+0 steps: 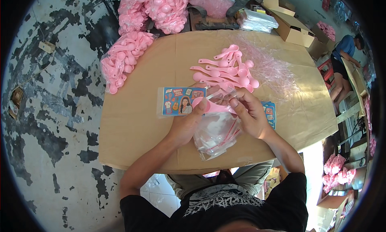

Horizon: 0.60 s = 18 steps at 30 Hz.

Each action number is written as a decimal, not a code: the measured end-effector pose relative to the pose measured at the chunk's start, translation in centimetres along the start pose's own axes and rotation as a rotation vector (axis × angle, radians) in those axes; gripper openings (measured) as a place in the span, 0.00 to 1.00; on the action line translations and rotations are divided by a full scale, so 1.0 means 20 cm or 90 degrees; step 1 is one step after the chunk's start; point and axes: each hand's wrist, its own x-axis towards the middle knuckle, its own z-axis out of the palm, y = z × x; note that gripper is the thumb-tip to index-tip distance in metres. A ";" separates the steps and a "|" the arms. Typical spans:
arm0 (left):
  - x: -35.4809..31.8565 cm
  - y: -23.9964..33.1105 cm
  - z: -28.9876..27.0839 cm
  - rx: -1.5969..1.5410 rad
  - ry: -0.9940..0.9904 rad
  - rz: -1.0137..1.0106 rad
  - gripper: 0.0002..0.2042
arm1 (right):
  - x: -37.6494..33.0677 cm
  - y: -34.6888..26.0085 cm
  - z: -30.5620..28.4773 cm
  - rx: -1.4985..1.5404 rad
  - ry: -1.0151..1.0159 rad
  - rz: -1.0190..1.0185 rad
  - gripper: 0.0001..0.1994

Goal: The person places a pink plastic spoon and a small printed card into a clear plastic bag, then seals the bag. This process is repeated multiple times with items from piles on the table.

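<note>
My left hand (185,125) is closed around a pink plastic measuring spoon (219,108), its thumb lying by the bowl. Sticking out to the left of that hand is a blue illustrated card (172,102) in a clear sleeve, apparently held behind the spoon. With thumb and fingers pinched, my right hand (253,114) grips a strip of clear plastic (230,95) at the spoon's handle end; the exact hold is partly hidden. Clear bags with red lines (216,137) lie just below both hands. Beyond them is a loose pile of pink spoons (229,71).
Thin clear-pink strips (273,69) are spread right of the spoon pile. More blue cards (269,114) lie beside my right hand. Bagged pink spoons (124,57) rest at the table's far left edge. Cardboard boxes (291,27) stand at the far right; another person (343,59) sits beyond.
</note>
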 end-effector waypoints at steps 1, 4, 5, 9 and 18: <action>0.00 -0.01 -0.01 0.001 -0.004 0.000 0.31 | 0.00 -0.01 0.00 -0.001 0.003 -0.002 0.08; -0.01 -0.05 -0.05 0.070 0.029 -0.014 0.31 | 0.01 -0.05 -0.02 0.042 0.006 0.087 0.08; -0.01 -0.06 -0.05 0.082 0.029 -0.032 0.32 | 0.01 -0.07 -0.03 0.057 0.008 0.102 0.07; -0.01 -0.10 -0.07 0.066 0.037 0.023 0.37 | 0.03 -0.14 -0.11 -0.065 0.038 0.021 0.05; 0.07 0.07 -0.04 0.029 -0.013 0.059 0.39 | 0.17 -0.47 -0.56 -0.243 0.185 -0.142 0.07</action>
